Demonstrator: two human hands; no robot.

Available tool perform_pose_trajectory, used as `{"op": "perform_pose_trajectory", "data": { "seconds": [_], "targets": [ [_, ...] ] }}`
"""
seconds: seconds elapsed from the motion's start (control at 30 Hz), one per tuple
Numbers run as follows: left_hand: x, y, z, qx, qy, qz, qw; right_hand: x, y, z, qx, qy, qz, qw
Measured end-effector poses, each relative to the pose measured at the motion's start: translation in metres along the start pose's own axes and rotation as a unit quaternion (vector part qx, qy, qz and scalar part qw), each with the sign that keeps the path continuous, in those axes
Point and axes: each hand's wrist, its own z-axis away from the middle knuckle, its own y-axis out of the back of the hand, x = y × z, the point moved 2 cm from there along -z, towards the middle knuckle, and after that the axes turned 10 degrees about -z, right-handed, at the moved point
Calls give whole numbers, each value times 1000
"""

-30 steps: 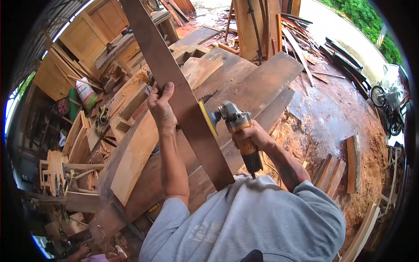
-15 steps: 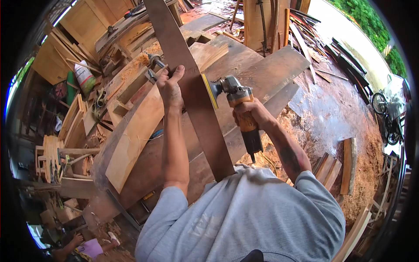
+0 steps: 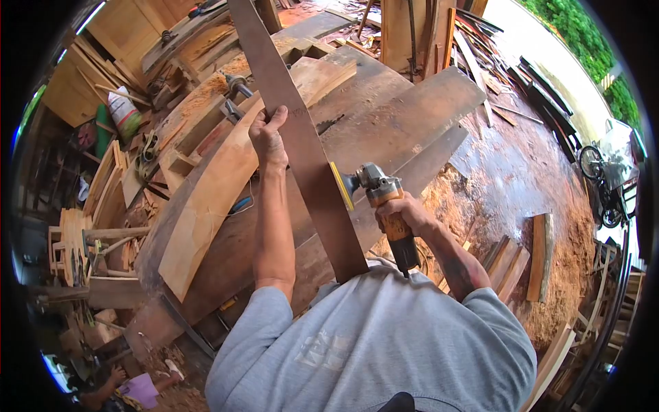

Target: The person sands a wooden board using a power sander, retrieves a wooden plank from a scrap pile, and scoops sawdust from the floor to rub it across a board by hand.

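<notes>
A long brown wooden board stands on edge, its near end against the grey shirt and its far end pointing away. My left hand is closed on the board's left edge, thumb over its face. In my right hand is an orange and black angle grinder, gripped around its body. The grinder's disc with a yellow rim lies against the board's right side, around the middle of its near half. Under the board, a pale curved plank rests on wide brown boards.
Clamps and timber frames lie left of the work. Sawdust and offcuts cover the floor at right. A person in purple is at the lower left. A bicycle stands at far right.
The grinder and my right hand have moved down along the board, toward my body. My left hand keeps its hold on the board. The view has shifted slightly.
</notes>
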Motion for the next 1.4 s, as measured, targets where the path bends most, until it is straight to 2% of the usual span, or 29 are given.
{"op": "perform_pose_trajectory", "data": {
  "seconds": [0.1, 0.2, 0.27, 0.4, 0.43, 0.47, 0.5, 0.53, 0.67, 0.7, 0.8, 0.83, 0.87, 0.9, 0.93, 0.97, 1.0, 1.07, 1.23, 1.3, 1.33, 1.4],
  "targets": [
    [-9, 0, -11, -6, 4, -3, 1000, 11, 13, 8, 6, -15, 27, 1000],
    [-15, -9, -19, -34, 51, 47, 997, 21, 34, 27, 55, -9, 31, 998],
    [-37, -16, -31, -97, 134, 95, 982, 21, 50, 48, 95, 20, 3, 995],
    [-90, -55, -31, -93, 185, 103, 973, 22, 75, 94, 227, 89, -43, 969],
    [-110, -60, -30, -62, 218, 31, 973, 33, 97, 103, 226, 77, -48, 970],
    [-139, -69, -30, -68, 232, 33, 970, 39, 101, 117, 240, 73, -52, 967],
    [-168, -79, -31, -61, 199, 10, 978, 39, 103, 129, 258, 102, -60, 959],
    [-174, -94, -23, -55, 162, -13, 985, 40, 107, 141, 274, 132, -67, 950],
    [-213, -131, 10, -57, 211, -197, 956, 70, 123, 183, 333, 152, -117, 923],
    [-228, -135, 11, -98, 234, -149, 956, 78, 125, 191, 335, 165, -131, 918],
    [-233, -152, 23, -183, 240, -144, 942, 105, 125, 214, 369, 172, -178, 896],
    [-235, -153, 24, -229, 236, -185, 926, 115, 127, 219, 381, 163, -185, 891],
    [-238, -154, 29, -234, 241, -189, 923, 124, 129, 223, 386, 160, -191, 888],
    [-236, -153, 32, -204, 107, -348, 909, 132, 129, 227, 388, 157, -200, 886],
    [-235, -152, 36, -165, -31, -490, 855, 137, 129, 230, 391, 153, -207, 884],
    [-235, -147, 32, -158, -41, -571, 804, 139, 125, 230, 388, 159, -220, 881],
    [-235, -137, 40, -156, -34, -574, 803, 145, 124, 232, 389, 151, -219, 882],
    [-205, -119, 62, -113, -96, -631, 761, 154, 122, 229, 406, 136, -242, 870],
    [-146, -37, 165, -168, -88, -543, 818, 159, 120, 217, 373, 101, -198, 901],
    [-124, 0, 210, -180, -117, -594, 775, 158, 120, 205, 355, 97, -188, 910],
    [-120, 11, 222, -170, -113, -598, 775, 158, 120, 199, 353, 92, -187, 912],
    [-123, 33, 242, -194, 147, -496, 833, 157, 117, 186, 337, 80, -177, 921]
  ]
}}
